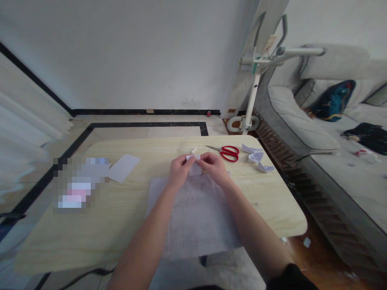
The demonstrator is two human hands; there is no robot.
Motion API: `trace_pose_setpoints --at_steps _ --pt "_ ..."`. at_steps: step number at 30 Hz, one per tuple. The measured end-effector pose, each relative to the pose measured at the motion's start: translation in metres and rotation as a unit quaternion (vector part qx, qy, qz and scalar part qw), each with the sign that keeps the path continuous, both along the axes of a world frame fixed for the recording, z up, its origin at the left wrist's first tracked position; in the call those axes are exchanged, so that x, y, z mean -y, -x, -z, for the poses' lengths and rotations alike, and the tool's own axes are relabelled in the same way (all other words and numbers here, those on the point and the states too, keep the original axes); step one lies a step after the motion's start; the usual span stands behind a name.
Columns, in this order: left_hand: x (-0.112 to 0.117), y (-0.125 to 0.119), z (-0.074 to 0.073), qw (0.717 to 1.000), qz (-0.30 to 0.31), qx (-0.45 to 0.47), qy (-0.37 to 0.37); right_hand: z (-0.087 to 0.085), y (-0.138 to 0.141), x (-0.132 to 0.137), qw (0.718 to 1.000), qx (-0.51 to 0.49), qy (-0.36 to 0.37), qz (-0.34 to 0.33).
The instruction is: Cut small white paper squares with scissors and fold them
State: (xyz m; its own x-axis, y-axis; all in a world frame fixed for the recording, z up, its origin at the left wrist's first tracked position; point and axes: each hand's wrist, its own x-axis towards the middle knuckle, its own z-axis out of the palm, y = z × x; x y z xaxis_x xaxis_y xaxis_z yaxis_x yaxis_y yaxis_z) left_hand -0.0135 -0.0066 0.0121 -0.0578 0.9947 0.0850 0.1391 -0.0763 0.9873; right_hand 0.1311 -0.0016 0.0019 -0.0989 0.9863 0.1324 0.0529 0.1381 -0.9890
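1. Toward the far edge of the bench [99,237], about midway between its left and right edges, a small white paper [195,170] is between the two hands.
2. Left hand [180,170]: fingers bent, thumb and fingertips pinching the paper's left side.
3. Right hand [213,165]: likewise curled, pinching the paper's right side, close to the other hand.
4. Beneath the forearms, a large printed sheet [199,217] spreads from just in front of the hands to the near edge; its print is too blurred to read.
5. Just beyond the hands, a white scrap [194,151] lies near the far edge.
6. Right of it, red-handled scissors [230,153] point their blades left.
7. By the far right corner, folded white pieces [256,157] sit grouped.
8. Toward the left edge, a plain white sheet [124,168] lies beside a pixelated patch, its contents unreadable.
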Motion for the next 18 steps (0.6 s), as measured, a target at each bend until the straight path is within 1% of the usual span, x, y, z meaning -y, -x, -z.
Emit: trace_pose_setpoints --at_steps 10,14,18 --pt "0.0000 0.0007 0.0009 1.000 0.007 -0.001 -0.011 -0.0006 -0.0006 0.0006 0.999 -0.037 0.019 -0.022" --pt "0.0002 0.0005 0.0002 1.000 0.009 -0.001 -0.008 0.0012 -0.0008 -0.0002 0.997 -0.063 0.021 -0.029" --pt "0.0011 0.0010 -0.0005 1.000 0.012 -0.004 -0.007 0.0026 -0.0011 -0.0006 0.997 -0.068 0.023 -0.038"
